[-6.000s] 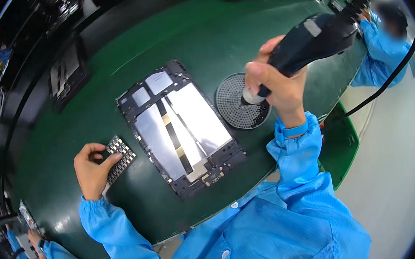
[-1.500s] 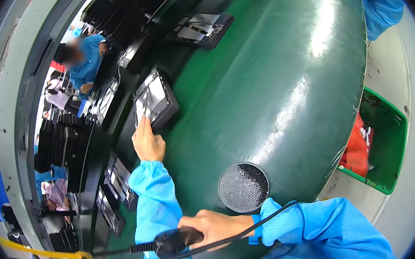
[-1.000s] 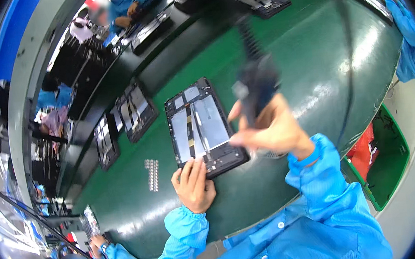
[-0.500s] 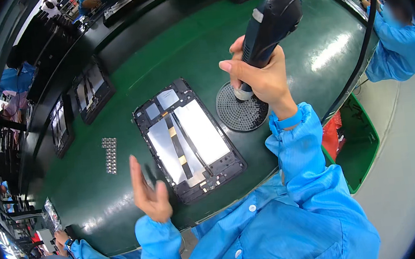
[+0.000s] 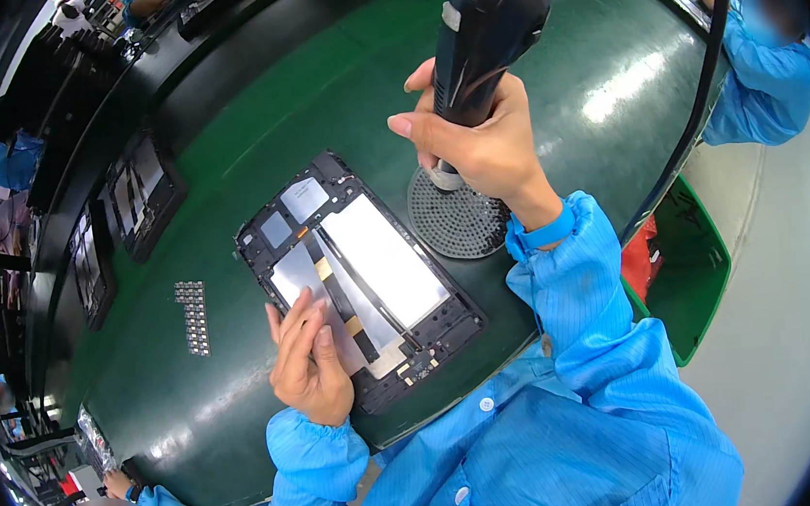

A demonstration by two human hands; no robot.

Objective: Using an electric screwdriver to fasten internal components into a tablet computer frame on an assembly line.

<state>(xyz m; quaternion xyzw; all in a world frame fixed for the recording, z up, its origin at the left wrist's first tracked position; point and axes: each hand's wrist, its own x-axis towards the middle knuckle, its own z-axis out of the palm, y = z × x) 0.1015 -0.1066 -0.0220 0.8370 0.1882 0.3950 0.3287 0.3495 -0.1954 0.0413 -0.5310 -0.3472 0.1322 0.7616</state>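
Note:
In my right hand point(image 5: 487, 138) is a black electric screwdriver point(image 5: 491, 35), the fingers closed round its body. Its lower end points down over a round, perforated screw tray point(image 5: 455, 214). Beside this tray, to the left, lies an opened tablet point(image 5: 391, 264) with silver panels, black strips and yellow tape pieces inside its black frame. My left hand point(image 5: 310, 364) rests over the tablet's lower left edge, empty, its fingers stretched out across a silver panel. Whether the fingertips press on the panel I cannot tell.
A sheet of small parts point(image 5: 195, 317) lies left on the green table point(image 5: 156, 404). More opened tablets point(image 5: 144, 195) stand along the far left side. A green bin point(image 5: 699, 264) with red material is at the right. Co-workers in blue sit at left and right.
My left hand has moved right and onto the tablet's edge. The screwdriver in my right hand remains over the screw tray. The whole view has shifted a little.

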